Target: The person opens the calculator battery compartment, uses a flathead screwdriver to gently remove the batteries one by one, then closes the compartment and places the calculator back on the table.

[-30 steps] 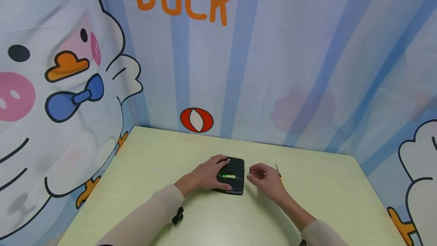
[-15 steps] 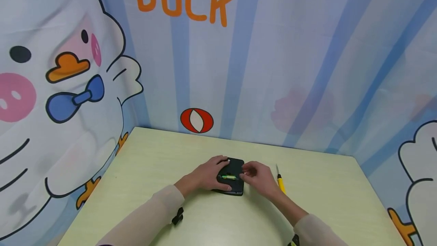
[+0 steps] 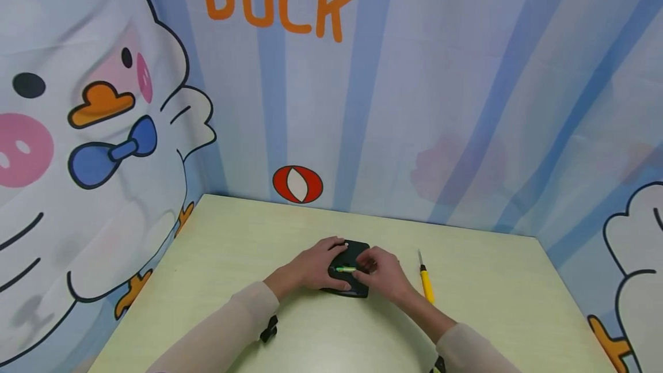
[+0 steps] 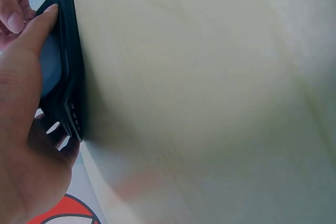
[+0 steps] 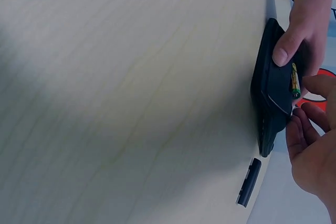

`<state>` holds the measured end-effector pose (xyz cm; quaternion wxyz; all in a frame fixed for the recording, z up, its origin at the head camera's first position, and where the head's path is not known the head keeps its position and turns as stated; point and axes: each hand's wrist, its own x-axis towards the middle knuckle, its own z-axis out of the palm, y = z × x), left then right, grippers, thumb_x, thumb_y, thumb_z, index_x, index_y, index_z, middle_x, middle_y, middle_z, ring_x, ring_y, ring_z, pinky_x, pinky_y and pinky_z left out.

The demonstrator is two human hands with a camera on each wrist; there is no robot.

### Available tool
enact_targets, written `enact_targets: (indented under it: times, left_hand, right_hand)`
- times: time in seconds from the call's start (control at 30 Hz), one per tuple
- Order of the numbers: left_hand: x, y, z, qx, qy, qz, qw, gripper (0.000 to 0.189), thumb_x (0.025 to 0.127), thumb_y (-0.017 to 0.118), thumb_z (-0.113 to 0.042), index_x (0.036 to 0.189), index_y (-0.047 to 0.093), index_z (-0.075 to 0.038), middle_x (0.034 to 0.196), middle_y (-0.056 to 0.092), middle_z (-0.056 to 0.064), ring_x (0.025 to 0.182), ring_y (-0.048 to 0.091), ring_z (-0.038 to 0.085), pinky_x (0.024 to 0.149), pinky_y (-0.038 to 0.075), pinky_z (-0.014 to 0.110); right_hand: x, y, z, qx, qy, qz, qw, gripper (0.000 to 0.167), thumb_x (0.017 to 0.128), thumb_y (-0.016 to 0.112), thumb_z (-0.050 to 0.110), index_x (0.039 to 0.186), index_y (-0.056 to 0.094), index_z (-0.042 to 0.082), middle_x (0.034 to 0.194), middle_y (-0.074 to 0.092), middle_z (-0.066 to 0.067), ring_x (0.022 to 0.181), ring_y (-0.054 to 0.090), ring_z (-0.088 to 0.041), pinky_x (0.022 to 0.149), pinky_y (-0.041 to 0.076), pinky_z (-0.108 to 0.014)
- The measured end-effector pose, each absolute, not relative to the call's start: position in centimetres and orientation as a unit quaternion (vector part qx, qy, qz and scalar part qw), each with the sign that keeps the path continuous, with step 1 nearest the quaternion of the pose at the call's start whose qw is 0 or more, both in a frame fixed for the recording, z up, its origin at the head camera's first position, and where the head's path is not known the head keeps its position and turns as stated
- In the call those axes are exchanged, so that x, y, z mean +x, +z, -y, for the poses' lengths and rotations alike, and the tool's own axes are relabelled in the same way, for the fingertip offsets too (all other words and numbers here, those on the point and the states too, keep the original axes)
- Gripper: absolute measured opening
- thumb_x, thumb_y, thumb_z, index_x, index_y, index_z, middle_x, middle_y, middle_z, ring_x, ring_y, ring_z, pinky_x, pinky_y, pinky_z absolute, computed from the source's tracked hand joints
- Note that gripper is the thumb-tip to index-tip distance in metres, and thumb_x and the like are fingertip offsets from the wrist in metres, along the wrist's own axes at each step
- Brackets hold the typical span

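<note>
A flat black device [image 3: 350,251] lies on the table, its kind unclear. A green and yellow battery [image 3: 345,269] sits in its upper face. My left hand [image 3: 313,265] grips the device across its left part, thumb on the near side and fingers over the far side. Bent fingers of my right hand [image 3: 382,272] are at the device's right part, the thumb by the battery's right end. Whether they pinch the battery is hidden. In the right wrist view a small black strip [image 5: 249,182], like a battery cover, lies on the table past the device's end.
A yellow-handled screwdriver [image 3: 427,284] lies on the table right of my right hand, its tip pointing away. The pale table [image 3: 248,229] ends at a printed duck curtain [image 3: 404,102] behind and at the sides.
My right hand has moved left from beside the device to over its right part, by the battery. More of the screwdriver now shows. My left hand keeps its hold.
</note>
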<state>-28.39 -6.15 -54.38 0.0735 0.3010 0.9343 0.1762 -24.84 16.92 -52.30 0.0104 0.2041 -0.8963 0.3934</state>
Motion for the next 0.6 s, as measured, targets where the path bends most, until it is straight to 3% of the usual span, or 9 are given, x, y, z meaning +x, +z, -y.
enact_targets:
  times: [0.37, 0.6]
  left_hand:
    - [-28.5, -54.5, 6.3, 0.3, 0.177, -0.935, 0.07, 0.099, 0.089, 0.071, -0.071, 0.164, 0.042, -0.013, 0.17, 0.034, 0.007, 0.156, 0.032, 0.026, 0.117, 0.044, 0.045]
    - [-28.4, -54.5, 6.3, 0.303, 0.178, -0.934, 0.065, 0.098, 0.09, 0.072, -0.07, 0.163, 0.042, -0.013, 0.17, 0.034, 0.008, 0.156, 0.033, 0.026, 0.117, 0.044, 0.045]
  right_hand:
    - [-25.1, -52.8, -16.2, 0.238, 0.326, 0.914, 0.036, 0.016, 0.089, 0.086, 0.01, 0.1, 0.075, 0.008, 0.096, 0.062, -0.001, 0.085, 0.06, -0.014, 0.079, 0.057, -0.031]
    - [-25.3, -52.8, -15.8, 0.241, 0.296, 0.924, 0.032, 0.016, 0.088, 0.086, 0.008, 0.093, 0.071, 0.01, 0.094, 0.057, 0.0, 0.087, 0.055, -0.015, 0.08, 0.054, -0.037]
